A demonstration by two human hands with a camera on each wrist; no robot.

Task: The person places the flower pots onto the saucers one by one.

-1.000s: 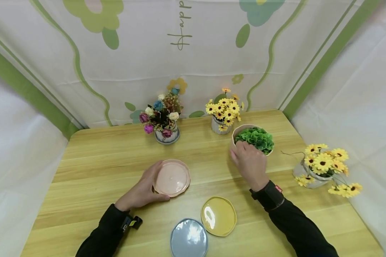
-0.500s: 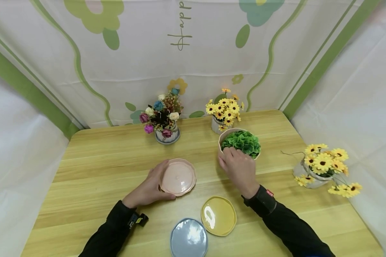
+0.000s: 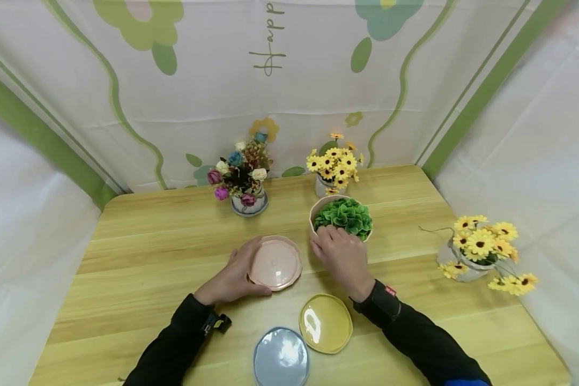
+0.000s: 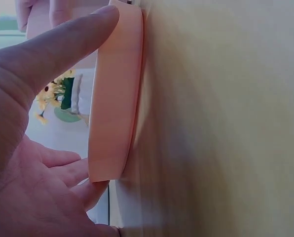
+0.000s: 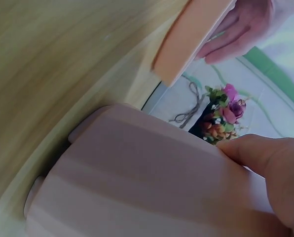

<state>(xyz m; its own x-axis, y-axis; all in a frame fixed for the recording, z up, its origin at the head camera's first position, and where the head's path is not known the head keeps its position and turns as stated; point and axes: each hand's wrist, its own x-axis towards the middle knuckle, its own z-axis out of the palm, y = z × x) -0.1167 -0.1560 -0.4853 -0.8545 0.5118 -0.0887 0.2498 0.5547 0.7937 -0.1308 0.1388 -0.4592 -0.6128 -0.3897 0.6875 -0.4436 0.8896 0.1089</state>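
My left hand (image 3: 232,277) holds a pale pink saucer (image 3: 275,262) by its left side, thumb at the near edge and fingers round the far side. In the left wrist view the saucer's wall (image 4: 115,98) stands right by the wood surface. My right hand (image 3: 344,261) grips the near rim of a pink flowerpot (image 5: 137,168), fingers over the rim and thumb on the outer wall. Bushy green leaves (image 3: 344,217) fill this pot. Small feet show under it in the right wrist view, close to the tabletop. The pot is just right of the saucer, a narrow gap apart.
A yellow saucer (image 3: 325,324) and a blue-grey saucer (image 3: 281,358) lie side by side at the front. Potted mixed roses (image 3: 247,202) stand on a saucer at the back. Yellow daisies fill a pot (image 3: 324,187) behind the green plant and another pot (image 3: 468,265) at right.
My right hand has brought the pot with the green plant left and slightly nearer. The pink saucer has shifted right and a little away with my left hand, so the two are closer.
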